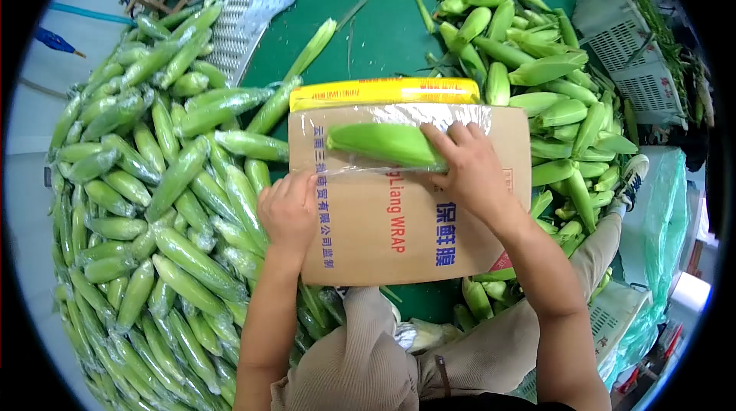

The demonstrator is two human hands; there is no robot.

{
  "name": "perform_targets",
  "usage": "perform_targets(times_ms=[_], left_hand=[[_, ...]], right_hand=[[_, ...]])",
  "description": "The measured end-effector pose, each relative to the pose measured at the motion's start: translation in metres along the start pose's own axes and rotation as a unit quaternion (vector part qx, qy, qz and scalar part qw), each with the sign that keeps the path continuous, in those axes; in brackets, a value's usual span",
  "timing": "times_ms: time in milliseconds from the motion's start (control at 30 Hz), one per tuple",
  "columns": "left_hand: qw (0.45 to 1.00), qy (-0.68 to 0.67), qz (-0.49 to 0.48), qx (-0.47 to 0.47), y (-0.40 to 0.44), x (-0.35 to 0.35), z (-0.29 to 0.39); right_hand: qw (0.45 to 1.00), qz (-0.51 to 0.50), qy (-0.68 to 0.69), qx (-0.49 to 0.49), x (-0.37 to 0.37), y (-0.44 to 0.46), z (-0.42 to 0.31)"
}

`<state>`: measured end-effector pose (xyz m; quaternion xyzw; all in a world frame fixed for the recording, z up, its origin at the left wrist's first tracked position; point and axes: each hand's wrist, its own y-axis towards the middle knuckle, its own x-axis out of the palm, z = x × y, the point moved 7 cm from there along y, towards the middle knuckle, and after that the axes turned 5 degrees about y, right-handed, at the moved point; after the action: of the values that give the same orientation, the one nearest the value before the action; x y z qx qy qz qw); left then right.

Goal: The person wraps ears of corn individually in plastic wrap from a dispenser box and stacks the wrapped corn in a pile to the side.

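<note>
A long ear of corn in a green husk (383, 143) is seen at the centre of the frame, laid nearly crosswise on a flat brown cardboard panel printed in blue and red (356, 246). A sheet of clear, glossy plastic film (399, 113) is shown along its upper side. For this step, it is judged, the ear is best aligned with the long, bright yellow carton (383, 93) above it; the film should be drawn taut and free of wrinkles, and the husk pressed only lightly so that the thin sheet is not torn. The right end of the ear is gripped by the right hand (471, 168), with the fingers bent over the upper side and the thumb set below; the right forearm (548, 273) is slanted in from the lower right. The left hand (288, 208) is placed at the panel's left edge, below the ear's left end and apart from it, back upward, fingers curled; whether film is pinched there cannot be told.
</note>
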<state>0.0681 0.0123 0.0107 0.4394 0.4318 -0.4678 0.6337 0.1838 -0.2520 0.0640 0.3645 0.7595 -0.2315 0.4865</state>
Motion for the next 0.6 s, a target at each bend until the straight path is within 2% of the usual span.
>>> perform_targets(times_ms=[67, 100, 167, 200, 300, 333, 400, 467, 533, 600], left_hand=[[0.994, -0.064, 0.058, -0.064, -0.010, 0.023, -0.005], [0.989, -0.066, 0.117, -0.062, 0.010, -0.040, -0.030], [0.952, -0.243, 0.130, -0.132, -0.022, -0.032, -0.003], [0.938, -0.307, 0.156, -0.053, -0.035, -0.043, 0.028], [0.956, -0.263, 0.039, 0.121, -0.054, -0.038, 0.084], [0.964, -0.232, 0.030, 0.131, -0.058, -0.043, 0.090], [0.971, -0.170, 0.014, 0.165, -0.048, -0.051, 0.103], [0.982, -0.069, -0.102, 0.143, -0.010, -0.032, 0.102], [0.970, 0.052, 0.006, 0.237, 0.050, -0.026, 0.104], [0.962, 0.163, 0.123, 0.180, 0.118, -0.042, 0.103]], right_hand=[[0.999, -0.048, -0.014, 0.013, -0.001, -0.013, 0.005], [0.999, -0.002, 0.045, -0.026, 0.000, 0.009, -0.019], [0.995, -0.075, 0.052, -0.025, 0.001, -0.020, -0.020], [0.990, -0.121, 0.070, -0.023, 0.000, -0.034, -0.026], [0.980, -0.144, 0.122, -0.070, 0.014, -0.061, -0.055], [0.988, -0.102, 0.075, -0.086, 0.010, -0.065, -0.060], [0.989, -0.030, 0.111, -0.095, 0.007, -0.057, -0.056], [0.985, 0.057, 0.146, -0.066, -0.008, -0.038, -0.045], [0.993, 0.048, 0.085, -0.064, -0.007, -0.015, -0.045], [0.995, 0.035, 0.000, -0.094, -0.005, 0.008, -0.045]])
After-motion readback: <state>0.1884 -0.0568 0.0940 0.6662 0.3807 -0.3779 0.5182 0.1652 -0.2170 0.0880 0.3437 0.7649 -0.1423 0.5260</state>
